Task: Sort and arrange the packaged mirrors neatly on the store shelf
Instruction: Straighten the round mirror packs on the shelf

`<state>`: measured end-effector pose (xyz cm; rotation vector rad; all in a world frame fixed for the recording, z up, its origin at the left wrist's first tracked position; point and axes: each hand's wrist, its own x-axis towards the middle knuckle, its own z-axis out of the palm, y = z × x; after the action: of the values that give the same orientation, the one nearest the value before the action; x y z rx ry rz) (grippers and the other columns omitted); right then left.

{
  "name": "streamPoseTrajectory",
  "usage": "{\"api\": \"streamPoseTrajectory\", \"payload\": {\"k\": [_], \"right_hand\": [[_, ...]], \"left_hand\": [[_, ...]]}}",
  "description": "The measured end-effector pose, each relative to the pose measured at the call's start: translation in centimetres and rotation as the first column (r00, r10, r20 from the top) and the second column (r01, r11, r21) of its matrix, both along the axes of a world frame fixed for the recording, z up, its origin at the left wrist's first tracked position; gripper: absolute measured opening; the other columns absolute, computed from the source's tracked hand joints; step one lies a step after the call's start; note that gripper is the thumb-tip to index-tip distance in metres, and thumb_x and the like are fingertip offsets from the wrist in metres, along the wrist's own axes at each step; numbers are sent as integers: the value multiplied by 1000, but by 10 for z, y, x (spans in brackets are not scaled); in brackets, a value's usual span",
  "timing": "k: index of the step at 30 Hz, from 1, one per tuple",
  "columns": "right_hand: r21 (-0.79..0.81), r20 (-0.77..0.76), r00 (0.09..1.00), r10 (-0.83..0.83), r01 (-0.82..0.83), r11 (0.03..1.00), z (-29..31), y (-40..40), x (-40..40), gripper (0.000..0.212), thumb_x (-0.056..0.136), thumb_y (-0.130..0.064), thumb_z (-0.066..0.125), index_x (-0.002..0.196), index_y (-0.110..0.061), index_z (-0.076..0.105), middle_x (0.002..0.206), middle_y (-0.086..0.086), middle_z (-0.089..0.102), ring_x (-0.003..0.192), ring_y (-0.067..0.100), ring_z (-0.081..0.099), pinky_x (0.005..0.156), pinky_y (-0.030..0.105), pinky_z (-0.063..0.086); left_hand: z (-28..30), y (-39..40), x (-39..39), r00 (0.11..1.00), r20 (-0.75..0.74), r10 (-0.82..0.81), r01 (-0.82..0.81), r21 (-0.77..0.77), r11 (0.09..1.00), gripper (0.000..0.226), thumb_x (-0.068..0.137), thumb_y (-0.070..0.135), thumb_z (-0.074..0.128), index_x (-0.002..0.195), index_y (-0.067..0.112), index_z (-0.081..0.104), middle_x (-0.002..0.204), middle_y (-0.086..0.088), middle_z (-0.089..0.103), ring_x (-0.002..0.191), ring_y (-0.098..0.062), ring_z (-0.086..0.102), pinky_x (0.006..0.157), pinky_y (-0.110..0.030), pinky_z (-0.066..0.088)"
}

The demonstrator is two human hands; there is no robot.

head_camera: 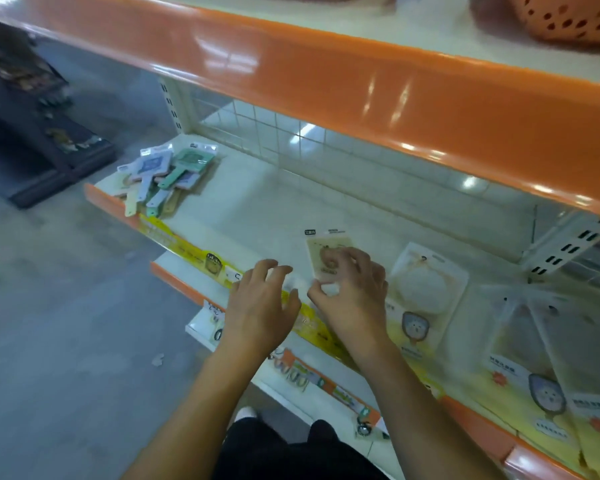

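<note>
While the left hand (262,299) is hovering open, the right hand (352,285) is pinching a beige plastic-wrapped mirror (329,252), positioning it; alignment beside the white round packaged mirror (426,282) seems next.

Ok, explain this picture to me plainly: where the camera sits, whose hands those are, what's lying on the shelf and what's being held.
There is no machine here. A person wears one wide-angle camera on the head, so you look down along their own bare arms at a store shelf with an orange front edge.

The right hand has its fingers curled on a beige packaged mirror lying flat near the shelf's front, and seems to be gripping its lower end. The left hand hovers beside it with fingers loosely spread, holding nothing that I can see.

At the far left end of the shelf lies an untidy pile of packaged hand mirrors in green, white and pink. To the right of the hands lies a round white packaged item, then clear bags. An orange basket sits on the shelf above.
</note>
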<state>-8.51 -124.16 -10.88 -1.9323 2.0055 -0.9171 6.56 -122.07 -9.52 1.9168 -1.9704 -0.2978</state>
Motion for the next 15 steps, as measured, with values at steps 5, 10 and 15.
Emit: {"api": "streamPoseTrajectory", "payload": {"k": [5,10,15], "right_hand": [[-25,-7,996,94,-94,995,-3,-2,34,39,72,-41,65,109,-30,64,122,-12,51,110,26,46,87,36,39],[-47,-3,986,169,-169,985,3,-11,81,41,69,-41,69,108,-32,64,121,-14,53,110,24,47,88,34,39],[-111,-4,981,193,-192,975,10,-22,148,40,65,-39,67,104,-30,66,115,-13,57,102,26,52,82,36,44]], "left_hand": [[-4,10,34,998,-8,60,-60,-68,996,44,84,44,42,115,19,61,120,-4,58,102,-30,60,78,-44,51],[1,11,76,991,-20,132,-133,-67,989,40,85,41,49,118,20,59,124,-3,56,102,-29,60,81,-43,50],[3,7,140,985,-20,172,-173,-57,983,38,87,37,55,123,22,56,127,-1,53,110,-25,57,85,-43,48]]}}
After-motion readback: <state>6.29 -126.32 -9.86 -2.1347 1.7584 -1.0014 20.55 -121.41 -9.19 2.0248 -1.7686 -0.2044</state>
